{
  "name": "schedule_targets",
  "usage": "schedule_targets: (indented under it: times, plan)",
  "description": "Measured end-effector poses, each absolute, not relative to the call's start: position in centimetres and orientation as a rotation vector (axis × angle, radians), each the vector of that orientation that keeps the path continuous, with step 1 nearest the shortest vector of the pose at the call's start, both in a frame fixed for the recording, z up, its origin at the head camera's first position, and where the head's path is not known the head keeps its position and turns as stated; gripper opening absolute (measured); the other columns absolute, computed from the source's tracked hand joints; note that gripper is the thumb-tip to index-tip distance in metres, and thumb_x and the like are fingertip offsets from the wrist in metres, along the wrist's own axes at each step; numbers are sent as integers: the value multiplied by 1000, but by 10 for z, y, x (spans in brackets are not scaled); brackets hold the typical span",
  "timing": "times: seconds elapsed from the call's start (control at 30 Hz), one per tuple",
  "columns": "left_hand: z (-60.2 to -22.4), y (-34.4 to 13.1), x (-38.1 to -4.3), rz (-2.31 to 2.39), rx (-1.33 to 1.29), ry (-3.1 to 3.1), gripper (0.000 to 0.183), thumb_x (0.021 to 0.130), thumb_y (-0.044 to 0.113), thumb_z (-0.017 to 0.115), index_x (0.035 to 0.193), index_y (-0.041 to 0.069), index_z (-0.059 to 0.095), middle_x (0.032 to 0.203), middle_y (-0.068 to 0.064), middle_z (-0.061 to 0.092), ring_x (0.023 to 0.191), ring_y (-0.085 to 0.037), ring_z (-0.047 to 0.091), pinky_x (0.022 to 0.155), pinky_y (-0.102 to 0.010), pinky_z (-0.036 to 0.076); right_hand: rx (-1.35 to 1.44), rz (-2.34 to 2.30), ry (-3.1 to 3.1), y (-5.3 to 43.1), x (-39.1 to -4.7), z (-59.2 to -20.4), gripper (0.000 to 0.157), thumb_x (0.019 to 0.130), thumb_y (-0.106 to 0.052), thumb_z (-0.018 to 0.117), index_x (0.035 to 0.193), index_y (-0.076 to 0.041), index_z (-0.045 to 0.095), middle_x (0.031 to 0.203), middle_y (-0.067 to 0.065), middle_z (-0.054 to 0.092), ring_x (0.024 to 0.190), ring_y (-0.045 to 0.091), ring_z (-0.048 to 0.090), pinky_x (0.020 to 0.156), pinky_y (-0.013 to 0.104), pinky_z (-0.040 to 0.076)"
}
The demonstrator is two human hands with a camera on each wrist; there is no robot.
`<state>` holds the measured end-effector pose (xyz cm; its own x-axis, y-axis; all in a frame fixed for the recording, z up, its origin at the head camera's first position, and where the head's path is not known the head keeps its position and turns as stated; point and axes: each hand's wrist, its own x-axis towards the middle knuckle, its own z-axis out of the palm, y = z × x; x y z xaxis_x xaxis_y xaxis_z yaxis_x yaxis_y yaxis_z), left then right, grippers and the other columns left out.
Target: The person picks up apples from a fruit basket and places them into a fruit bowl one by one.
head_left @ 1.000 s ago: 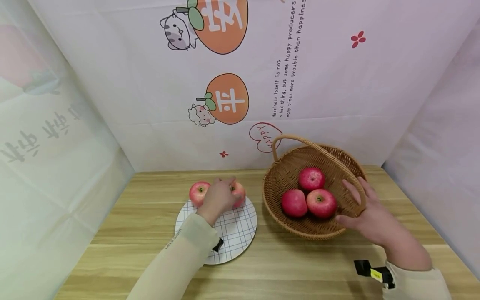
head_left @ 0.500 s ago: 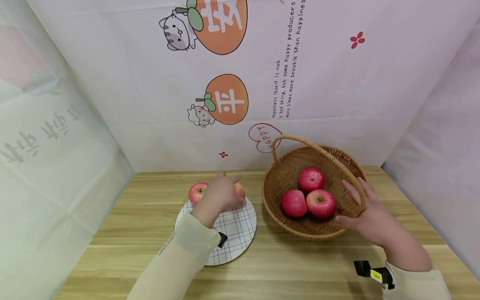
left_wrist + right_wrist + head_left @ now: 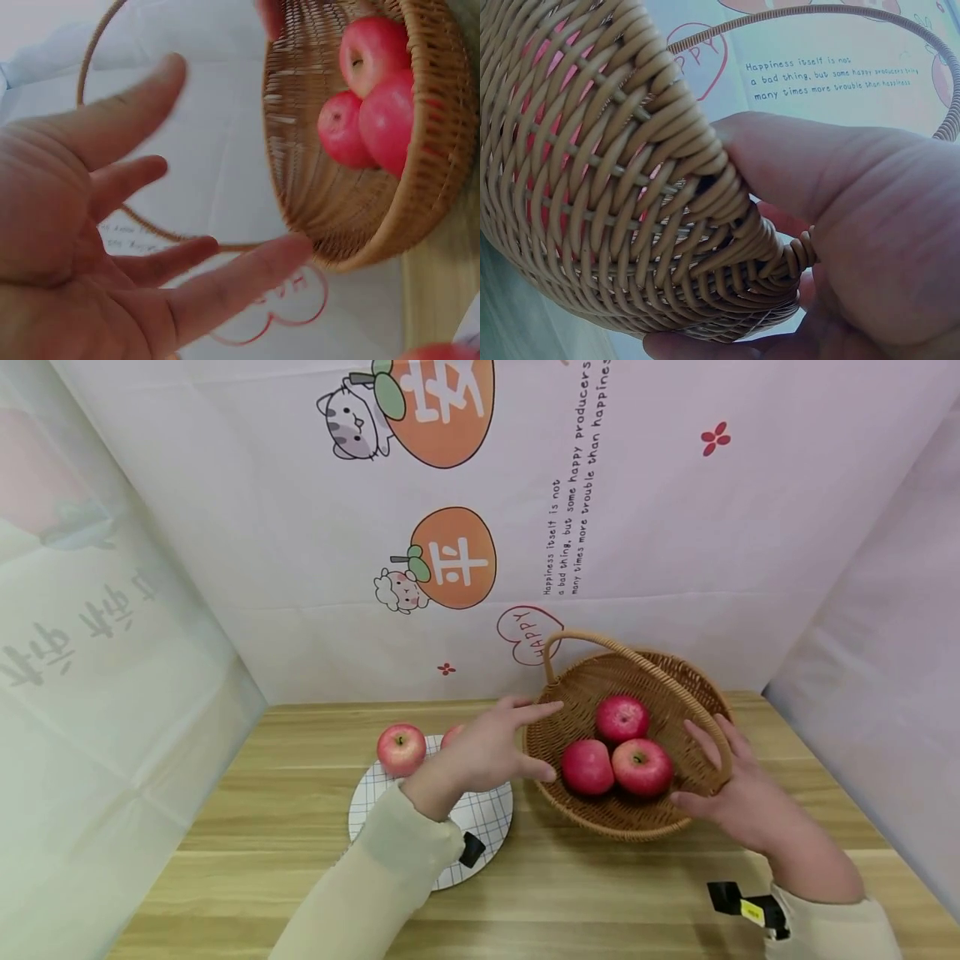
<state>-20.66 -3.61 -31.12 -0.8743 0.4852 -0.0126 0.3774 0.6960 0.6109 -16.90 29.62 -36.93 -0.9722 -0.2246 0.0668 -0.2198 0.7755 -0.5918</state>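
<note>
My left hand is over the right part of the round plate, fingers spread toward the wicker basket and holding nothing. In the left wrist view, its palm and parted fingers show beside the basket. One red apple sits at the plate's back left; another apple is mostly hidden behind the left hand. Inside the basket are three apples. My right hand grips the basket's right side at the foot of the handle, with the thumb over the rim.
The basket's tall arched handle rises above the apples. Wood-grain tabletop lies in front of the plate and basket. A printed white cloth closes off the back, and cloth hangs at both sides.
My left hand has come away from the right apple on the plate and moved right toward the basket, its fingers spreading. The right hand and the basket have stayed in place.
</note>
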Motion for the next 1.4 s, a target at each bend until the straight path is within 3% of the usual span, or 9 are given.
schedule_targets:
  times: [0.2,0.47,0.73,1.03,1.2,1.4]
  plan:
    - [-324,-15,-210,1040,760,2613,81,80,33,86,149,38,46,155,-2,33,138,-25,36,108,-42,35,-404,-1006,2945,294,-168,-368,105,83,-27,82,161,-12,13,160,25,-17,140,58,-10,92,79,26]
    - [-349,14,-220,1046,713,2560,78,79,32,87,147,39,49,155,-3,30,133,-26,42,103,-39,41,-403,-1016,2957,291,-168,-367,104,83,-24,82,160,-9,15,160,24,-18,137,64,0,92,78,28]
    - [-370,25,-231,1051,613,2553,75,78,32,87,144,41,53,157,-4,30,139,-28,34,108,-46,36,-387,-1021,2969,288,-168,-366,100,81,-22,83,159,-7,22,161,23,-16,135,65,11,94,75,30]
    - [-389,29,-244,1129,510,2550,76,79,26,87,146,36,52,159,-7,27,142,-28,31,110,-42,33,-398,-1001,2995,286,-165,-365,98,80,-22,84,157,-5,26,161,25,-14,133,66,15,95,76,29]
    - [-394,32,-247,1113,534,2564,77,79,28,87,147,35,52,160,-6,26,143,-26,29,110,-38,33,-386,-1006,2991,285,-164,-364,96,79,-23,84,155,0,30,161,23,-14,135,63,12,97,75,28]
    - [-397,36,-249,1078,581,2591,79,78,27,87,148,33,51,159,-5,28,142,-24,31,109,-36,34,-398,-984,3009,284,-165,-363,98,79,-22,84,156,-2,27,161,24,-12,134,65,15,96,75,30]
